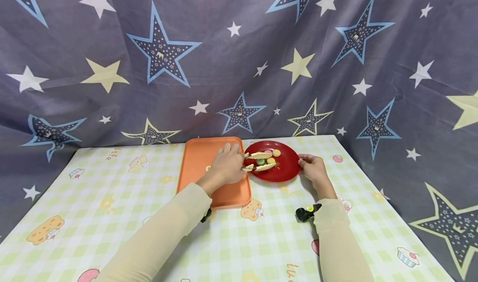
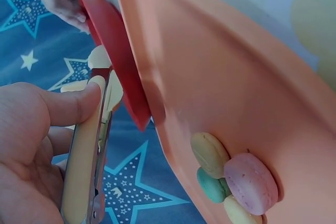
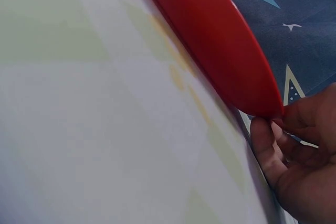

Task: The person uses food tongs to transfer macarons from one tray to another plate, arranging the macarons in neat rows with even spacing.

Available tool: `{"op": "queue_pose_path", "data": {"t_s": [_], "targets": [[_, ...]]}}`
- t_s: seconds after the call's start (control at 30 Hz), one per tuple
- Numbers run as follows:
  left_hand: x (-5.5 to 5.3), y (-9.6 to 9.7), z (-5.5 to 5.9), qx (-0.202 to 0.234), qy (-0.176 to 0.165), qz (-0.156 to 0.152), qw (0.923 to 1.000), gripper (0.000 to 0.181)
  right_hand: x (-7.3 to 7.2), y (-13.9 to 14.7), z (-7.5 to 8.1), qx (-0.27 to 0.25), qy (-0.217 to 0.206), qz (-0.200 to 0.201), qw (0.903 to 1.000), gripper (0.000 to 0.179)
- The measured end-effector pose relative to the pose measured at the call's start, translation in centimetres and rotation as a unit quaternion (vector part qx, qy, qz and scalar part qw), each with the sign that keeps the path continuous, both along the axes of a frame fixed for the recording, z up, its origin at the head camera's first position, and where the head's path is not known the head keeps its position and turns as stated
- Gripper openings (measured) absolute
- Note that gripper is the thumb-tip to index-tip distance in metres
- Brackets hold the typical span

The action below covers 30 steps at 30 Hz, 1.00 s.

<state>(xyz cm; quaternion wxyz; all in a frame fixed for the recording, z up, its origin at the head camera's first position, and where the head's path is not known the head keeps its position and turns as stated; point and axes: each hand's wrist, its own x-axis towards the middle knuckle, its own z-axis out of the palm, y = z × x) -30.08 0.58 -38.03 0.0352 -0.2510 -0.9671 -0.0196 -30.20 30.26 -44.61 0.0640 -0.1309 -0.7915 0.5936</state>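
Note:
My left hand [image 1: 225, 164] grips a pair of cream-coloured tongs [image 2: 81, 166], its thumb laid along one arm. The tong heads reach over the red plate [image 1: 289, 164], spread apart around a green macaron [image 1: 260, 162] and a yellow macaron [image 1: 270, 161]. Just beyond the upper tong head lie another yellow macaron [image 1: 276, 153] and a pink one, partly covered. At the plate's right rim my right hand [image 1: 313, 168] pinches the edge between thumb and fingers, as the right wrist view shows close up.
Left of the plate, an orange tray [image 1: 192, 161] lies under my left hand. It bears several macarons, among them a pink one [image 2: 251, 183] and a green one [image 2: 211, 185], mostly hidden in the head view. A star-patterned curtain [image 1: 209, 66] hangs behind the checked tablecloth [image 1: 123, 199].

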Motion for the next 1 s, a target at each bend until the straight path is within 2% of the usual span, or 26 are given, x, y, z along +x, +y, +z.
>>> {"op": "queue_pose_path", "data": {"t_s": [0.17, 0.33, 0.43, 0.63, 0.8, 1.0], "targets": [[0.3, 0.0, 0.3, 0.004, 0.008, -0.003, 1.0000, 0.027, 0.0, 0.0, -0.1, -0.001, -0.002, 0.001, 1.0000, 0.035], [0.6, -0.5, 0.9, 0.012, 0.015, -0.008, 0.9998, 0.021, 0.1, 0.0, -0.2, -0.001, -0.001, 0.002, 1.0000, 0.035], [0.9, -1.0, 1.3, 0.018, 0.018, -0.008, 0.9996, 0.028, 0.1, 0.0, -0.2, 0.001, 0.000, 0.003, 1.0000, 0.035], [1.4, -2.6, 2.1, 0.031, 0.037, -0.011, 0.9988, 0.038, 0.2, -0.1, -0.1, 0.004, -0.001, 0.006, 1.0000, 0.035], [1.9, -4.1, 2.8, 0.031, 0.038, -0.010, 0.9987, 0.043, 0.1, -0.1, 0.0, 0.005, -0.001, 0.005, 1.0000, 0.035], [2.4, -6.3, 2.9, 0.027, 0.056, -0.011, 0.9980, 0.045, 0.1, -0.1, 0.0, 0.004, 0.003, 0.005, 1.0000, 0.034]]}}
